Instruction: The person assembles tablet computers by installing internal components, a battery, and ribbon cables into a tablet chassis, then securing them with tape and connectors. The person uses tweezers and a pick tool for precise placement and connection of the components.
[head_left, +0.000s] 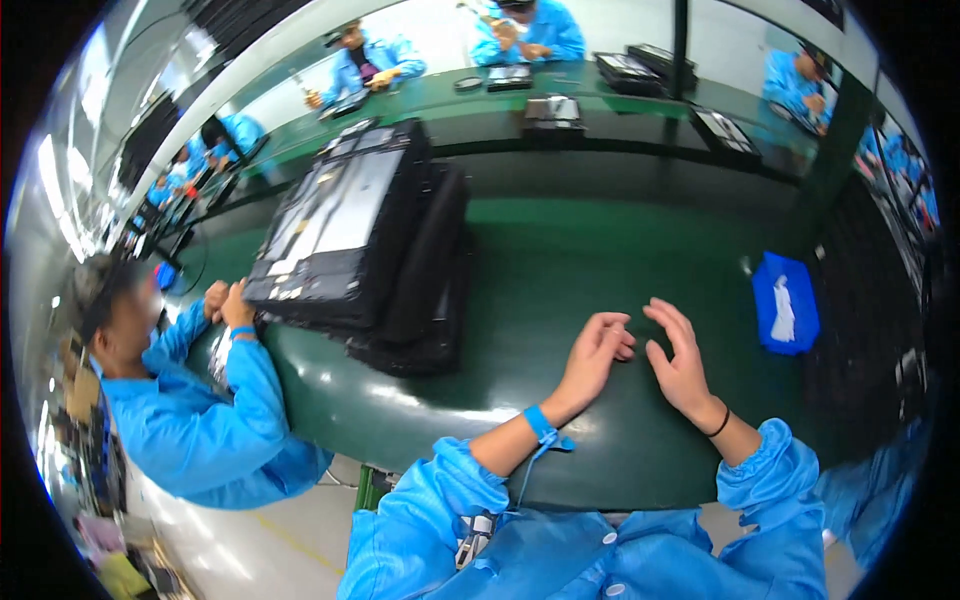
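Left hand and right hand are curving loosely, empty, centre right, black trays sitting stacked upper left, apparently saving space.

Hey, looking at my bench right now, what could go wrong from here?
Two possible risks. The stack of black trays sits unevenly, upper ones skewed over those below, so a knock might make it slide; a co-worker's hand is right by its corner. Also, a thin blue cord hangs from the blue wrist strap by your left hand and might snag if that arm moves.
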